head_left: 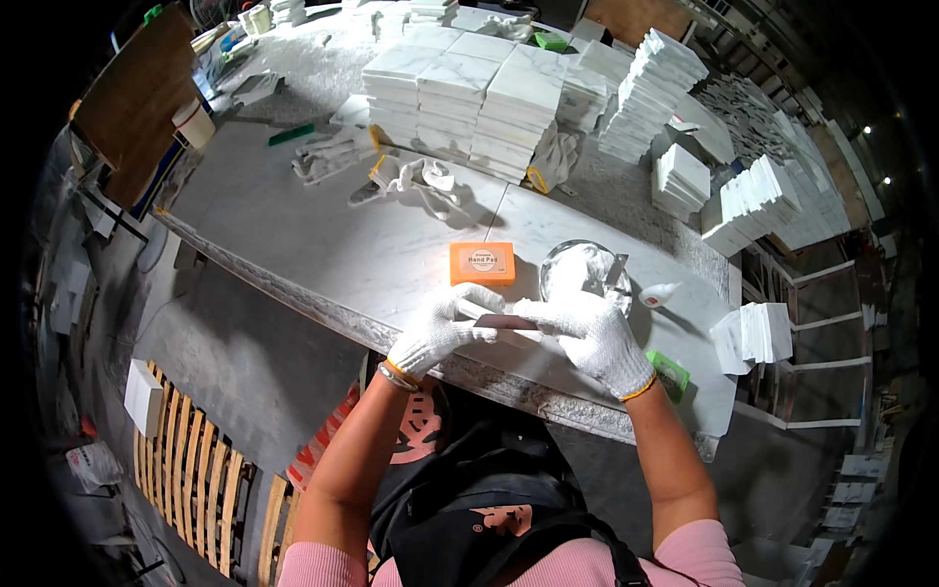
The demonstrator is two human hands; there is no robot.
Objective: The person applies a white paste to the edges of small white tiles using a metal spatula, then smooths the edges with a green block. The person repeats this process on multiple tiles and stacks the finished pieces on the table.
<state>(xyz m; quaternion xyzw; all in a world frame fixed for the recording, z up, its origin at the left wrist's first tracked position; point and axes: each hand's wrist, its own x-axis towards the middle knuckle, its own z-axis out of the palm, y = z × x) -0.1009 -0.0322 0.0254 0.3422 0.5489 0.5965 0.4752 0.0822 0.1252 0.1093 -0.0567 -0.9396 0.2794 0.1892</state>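
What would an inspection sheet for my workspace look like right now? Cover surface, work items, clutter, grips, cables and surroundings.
Surface: pale tabletop, a seam across it, rough front edge.
Work items: thin flat piece held above the table; orange block; bowl of white material; small white bottle lying down; green block.
Clutter: crumpled gloves; stacked tiles behind them.
Left grip: gloved, holding the piece's left end.
Right grip: gloved, holding its right end.
Cables: none clearly seen; the picture's edges are dark.
Surroundings: slatted wooden pallet on the floor at left.
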